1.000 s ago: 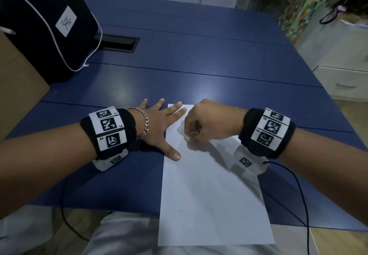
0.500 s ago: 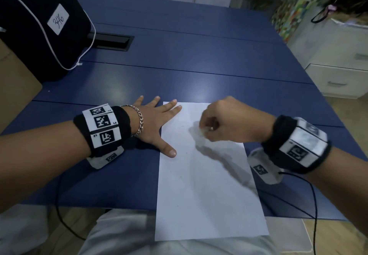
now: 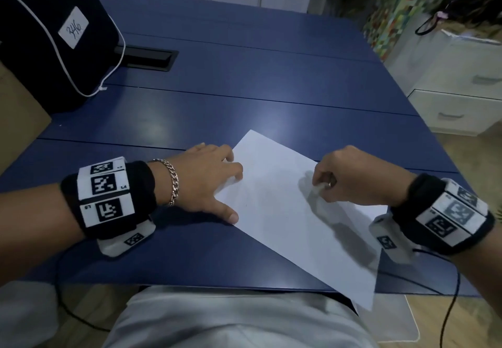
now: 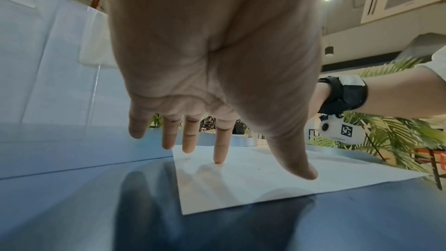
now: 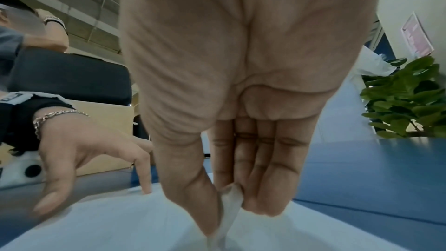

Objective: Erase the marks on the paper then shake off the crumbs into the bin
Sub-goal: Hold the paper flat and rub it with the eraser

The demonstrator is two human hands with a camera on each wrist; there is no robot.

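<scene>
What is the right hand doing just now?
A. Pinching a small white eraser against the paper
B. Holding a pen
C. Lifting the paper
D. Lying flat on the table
A: the right hand pinches the eraser with its tip on the paper.

The eraser (image 5: 229, 207) is mostly buried between the thumb and fingers of the right hand (image 5: 241, 102), with only a pale sliver showing, blurred at its tip. The near corner of the paper (image 3: 293, 212) hangs past the table (image 3: 244, 89) edge. Any marks on it are perhaps too faint to read.
</scene>
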